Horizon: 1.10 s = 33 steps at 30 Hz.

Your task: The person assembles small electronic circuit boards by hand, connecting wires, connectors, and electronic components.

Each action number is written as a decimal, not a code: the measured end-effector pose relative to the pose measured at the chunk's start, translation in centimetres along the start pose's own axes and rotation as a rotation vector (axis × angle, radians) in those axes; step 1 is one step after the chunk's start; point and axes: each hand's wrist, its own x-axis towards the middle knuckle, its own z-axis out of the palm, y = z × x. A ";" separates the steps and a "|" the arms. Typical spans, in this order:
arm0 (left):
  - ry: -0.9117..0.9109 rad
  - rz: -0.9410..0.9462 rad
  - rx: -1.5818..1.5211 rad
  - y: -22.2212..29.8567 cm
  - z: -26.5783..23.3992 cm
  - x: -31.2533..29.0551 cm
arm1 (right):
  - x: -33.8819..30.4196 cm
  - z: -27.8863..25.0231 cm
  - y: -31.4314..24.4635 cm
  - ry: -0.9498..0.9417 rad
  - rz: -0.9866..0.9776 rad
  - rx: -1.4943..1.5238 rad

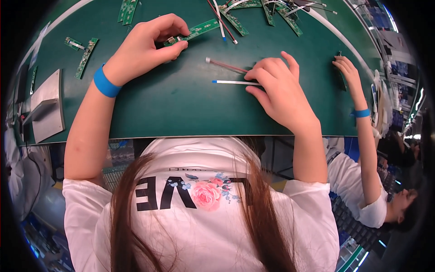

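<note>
My left hand (156,43) pinches the near end of a narrow green circuit board (203,30) between thumb and fingers, above the table. The board points up and to the right, with small connectors (172,41) at the held end. To the right, my right hand (278,88) is closed on a white flat ribbon cable (235,83) with a blue tip and a thin reddish wire cable (225,66) with a white plug. Both cables stick out leftward from the fingers, and their other ends are hidden by the hand.
More boards with cables (272,13) lie at the far side, beside a loose ribbon cable (220,22). At the left are small boards (86,58) and a metal plate with an upright fin (47,106). A co-worker's hand (349,72) is on the right, at another board.
</note>
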 end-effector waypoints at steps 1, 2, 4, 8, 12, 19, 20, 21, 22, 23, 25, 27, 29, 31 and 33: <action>-0.003 0.000 -0.003 0.0 0.1 0.0 | 0.2 0.1 0.3 -0.020 -0.009 0.049; 0.023 0.000 -0.011 0.1 0.2 0.0 | 0.3 0.2 0.6 -0.040 -0.018 0.098; 0.050 0.002 -0.020 0.2 0.4 0.1 | 0.6 0.3 1.0 -0.048 0.008 0.213; 0.062 0.053 -0.042 0.0 0.4 0.0 | 0.8 -0.2 1.6 -0.051 0.057 0.430; 0.049 0.020 -0.039 0.2 0.3 -0.1 | 1.2 -0.1 2.3 0.031 0.148 0.719; 0.031 0.060 0.023 0.5 0.1 0.0 | 2.5 0.5 2.2 0.126 0.291 1.305; 0.007 -0.009 -0.033 0.8 0.2 0.0 | 2.6 0.5 2.4 0.125 0.241 1.305; -0.015 -0.079 -0.088 1.1 0.2 0.0 | 2.8 0.5 2.5 0.125 0.238 1.305; -0.014 -0.078 -0.087 1.3 0.4 -0.1 | 3.0 0.4 2.7 0.102 0.239 1.352; -0.006 -0.099 -0.188 1.5 0.7 0.0 | 3.1 0.2 2.8 0.078 0.240 1.400; 0.002 -0.118 -0.291 2.0 1.3 0.2 | 3.5 -0.2 2.9 0.085 0.264 1.396; 0.035 -0.161 -0.484 2.9 1.9 0.8 | 4.1 -0.8 2.7 0.087 0.287 1.395; 0.040 -0.223 -0.489 3.9 2.0 1.3 | 5.0 -1.3 2.1 0.186 0.278 1.273; 0.041 -0.284 -0.499 4.1 2.0 1.5 | 5.9 -1.3 2.2 0.186 0.282 1.196; 0.024 -0.332 -0.662 3.8 2.0 1.8 | 6.7 -1.2 2.2 0.188 0.287 1.127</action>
